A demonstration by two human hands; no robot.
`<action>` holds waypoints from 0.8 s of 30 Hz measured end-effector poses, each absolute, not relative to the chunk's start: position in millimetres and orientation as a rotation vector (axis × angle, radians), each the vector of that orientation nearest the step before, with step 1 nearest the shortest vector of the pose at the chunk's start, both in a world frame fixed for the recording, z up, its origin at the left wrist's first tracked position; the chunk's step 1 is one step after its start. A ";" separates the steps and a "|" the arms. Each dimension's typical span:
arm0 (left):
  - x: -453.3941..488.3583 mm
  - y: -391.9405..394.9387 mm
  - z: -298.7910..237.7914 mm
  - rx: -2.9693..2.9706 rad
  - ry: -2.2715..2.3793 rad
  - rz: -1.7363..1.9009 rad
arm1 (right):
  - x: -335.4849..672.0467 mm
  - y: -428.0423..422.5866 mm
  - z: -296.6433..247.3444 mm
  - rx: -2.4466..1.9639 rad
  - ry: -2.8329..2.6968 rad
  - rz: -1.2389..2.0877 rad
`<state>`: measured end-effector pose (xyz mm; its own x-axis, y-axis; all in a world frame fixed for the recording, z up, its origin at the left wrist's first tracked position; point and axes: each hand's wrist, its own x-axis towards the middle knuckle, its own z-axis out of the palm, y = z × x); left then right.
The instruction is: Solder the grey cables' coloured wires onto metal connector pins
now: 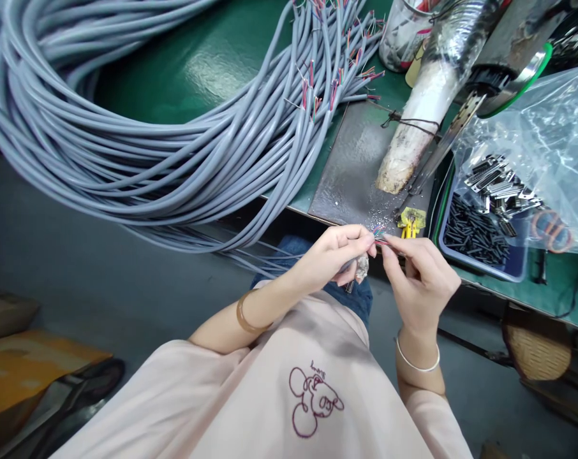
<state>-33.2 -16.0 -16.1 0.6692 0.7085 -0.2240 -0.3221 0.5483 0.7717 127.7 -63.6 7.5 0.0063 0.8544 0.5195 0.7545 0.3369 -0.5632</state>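
My left hand (339, 252) is closed around the end of a grey cable, whose thin coloured wires (379, 233) stick out past my fingertips. My right hand (420, 277) pinches those coloured wire ends from the right, finger and thumb pressed together. Both hands meet just below the front edge of the green bench (193, 70), above my lap. A large coil of grey cables (140, 153) lies on the bench to the left and hangs over its edge; its stripped coloured ends (337, 76) fan out at the top.
A dark metal plate (356, 166) lies on the bench in front of me, with a wrapped tool arm (423, 121) over it and a yellow tool (411, 223) at its edge. A blue tray (480, 236) holds black parts under a plastic bag (538, 140) of metal connectors.
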 end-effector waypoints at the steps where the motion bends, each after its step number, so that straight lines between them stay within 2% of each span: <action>1: -34.6 -14.8 -17.2 0.749 0.547 0.625 | 128.8 -63.6 6.4 -1.429 -1.790 0.097; 8: -36.4 -13.5 -13.3 0.745 0.578 0.603 | 134.8 -61.3 2.1 -1.384 -1.893 -0.041; 14: -30.0 -24.9 -11.3 0.929 0.773 0.881 | 131.7 -63.2 5.6 -1.466 -1.797 0.157; 20: -28.8 -30.9 -16.4 1.600 0.891 1.224 | 134.3 -67.2 10.6 -1.562 -1.593 0.592; 24: -27.3 -29.1 -16.6 1.720 0.876 1.316 | 135.8 -66.3 10.8 -1.554 -1.641 0.568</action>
